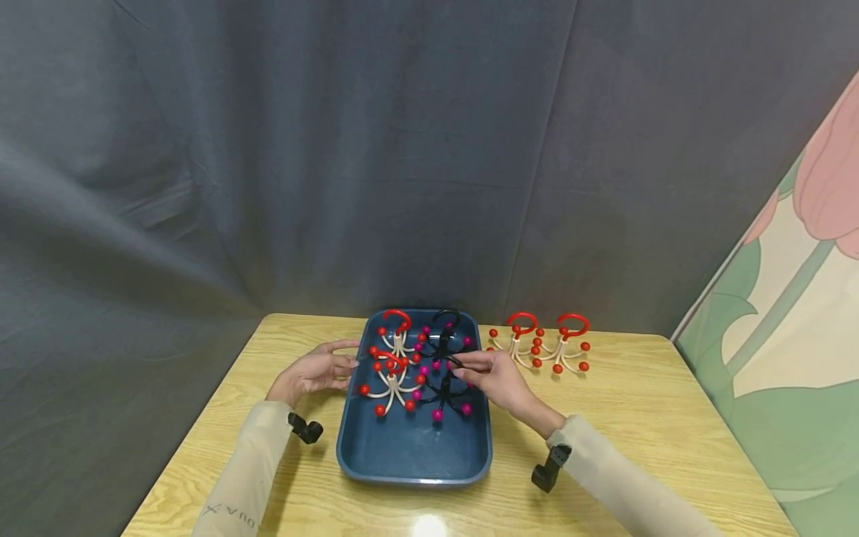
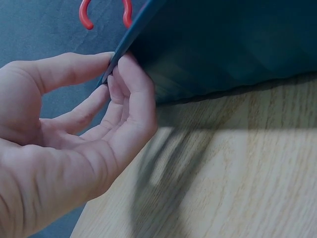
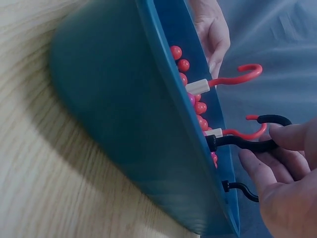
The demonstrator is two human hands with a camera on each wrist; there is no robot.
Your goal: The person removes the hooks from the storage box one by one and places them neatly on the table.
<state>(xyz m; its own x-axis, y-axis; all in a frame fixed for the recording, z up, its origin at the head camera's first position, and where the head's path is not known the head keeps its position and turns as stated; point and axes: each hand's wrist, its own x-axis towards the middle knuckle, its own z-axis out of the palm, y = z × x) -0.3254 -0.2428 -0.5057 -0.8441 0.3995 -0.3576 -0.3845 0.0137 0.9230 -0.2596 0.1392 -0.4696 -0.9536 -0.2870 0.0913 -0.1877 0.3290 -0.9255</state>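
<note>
A deep blue plastic tray [image 1: 412,455] stands on the table. My left hand [image 1: 321,373] pinches its left rim between thumb and fingers, plain in the left wrist view. My right hand [image 1: 499,380] reaches over the right side and pinches the black hook [image 3: 242,143] of a black multi-arm hook hanger [image 1: 446,389] with magenta ball tips. Behind it in the tray is a second black hanger [image 1: 444,347]. Along the tray's left side stand a nearer white hanger [image 1: 393,382] and a farther white hanger [image 1: 399,344], both with red hooks and red ball tips.
Right of the tray, two more white hangers with red hooks, a nearer-to-tray hanger [image 1: 515,347] and an outer hanger [image 1: 562,347], stand on the wooden table [image 1: 604,418]. A dark grey curtain [image 1: 403,149] hangs behind; a flower-patterned cloth [image 1: 792,335] is at right.
</note>
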